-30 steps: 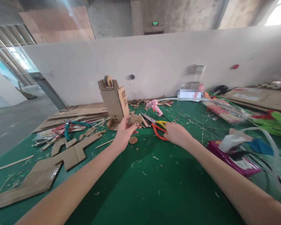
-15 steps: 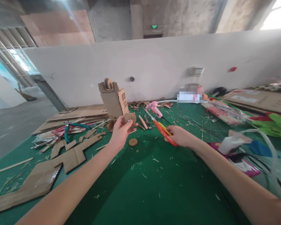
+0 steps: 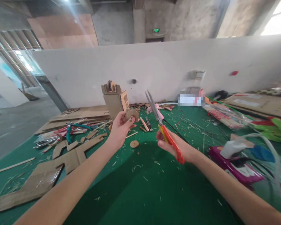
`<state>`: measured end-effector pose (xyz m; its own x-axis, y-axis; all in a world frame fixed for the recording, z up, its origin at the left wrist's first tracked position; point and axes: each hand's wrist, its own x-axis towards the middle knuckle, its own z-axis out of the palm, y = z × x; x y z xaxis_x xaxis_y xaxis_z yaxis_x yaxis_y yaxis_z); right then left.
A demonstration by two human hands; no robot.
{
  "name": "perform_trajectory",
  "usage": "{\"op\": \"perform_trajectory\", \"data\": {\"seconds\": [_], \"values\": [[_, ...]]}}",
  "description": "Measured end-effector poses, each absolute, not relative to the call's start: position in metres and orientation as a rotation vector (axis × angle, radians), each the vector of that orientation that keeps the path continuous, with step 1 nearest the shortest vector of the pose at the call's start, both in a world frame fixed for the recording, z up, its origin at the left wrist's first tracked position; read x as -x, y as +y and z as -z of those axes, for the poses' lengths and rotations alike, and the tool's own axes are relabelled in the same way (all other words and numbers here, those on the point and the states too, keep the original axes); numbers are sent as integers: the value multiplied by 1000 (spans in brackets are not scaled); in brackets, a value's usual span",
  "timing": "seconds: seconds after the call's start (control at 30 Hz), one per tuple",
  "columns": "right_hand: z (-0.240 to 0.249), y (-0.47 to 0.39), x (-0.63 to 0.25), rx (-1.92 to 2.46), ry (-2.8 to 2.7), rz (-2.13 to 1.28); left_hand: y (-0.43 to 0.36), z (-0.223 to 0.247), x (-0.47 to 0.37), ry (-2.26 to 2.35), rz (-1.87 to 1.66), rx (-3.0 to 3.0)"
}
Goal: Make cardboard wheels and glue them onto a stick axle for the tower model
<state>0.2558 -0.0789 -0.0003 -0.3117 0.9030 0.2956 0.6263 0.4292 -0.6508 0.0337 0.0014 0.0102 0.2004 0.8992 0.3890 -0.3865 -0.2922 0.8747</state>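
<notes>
Between the thumb and fingers of my left hand (image 3: 120, 128) is a small round cardboard disc (image 3: 132, 115), held up above the table. My right hand (image 3: 172, 145) grips scissors (image 3: 162, 126) by their red and yellow handles, with the blades pointing up and slightly left. A second cardboard disc (image 3: 134, 144) with a centre hole lies flat on the green table below my left hand. Behind that hand stands a tall cardboard box (image 3: 113, 104) with small discs set in its top. The scissors partly cover a pink glue gun (image 3: 159, 115).
Cut cardboard pieces (image 3: 76, 156) and teal-handled pliers (image 3: 69, 132) lie on the left. A craft knife (image 3: 149, 123) lies beyond the discs. On the right are a purple power strip (image 3: 241, 168) with cables and a green bag (image 3: 276, 128). A white wall (image 3: 154, 68) borders the table's back.
My right hand has turned the scissors upright, their blades now rising in front of the glue gun. My left hand still holds the disc, moved slightly right and up in view.
</notes>
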Motion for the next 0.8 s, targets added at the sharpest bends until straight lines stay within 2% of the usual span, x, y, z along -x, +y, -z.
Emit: {"op": "perform_trajectory", "data": {"seconds": [0.5, 0.8], "values": [[-1, -83, -250, 1476, -2196, -445, -6, -21, -35, 607, -1433, -1333], [-2, -82, -248, 1467, -2154, -548, -7, -20, -35, 621, -1417, -1376]]}}
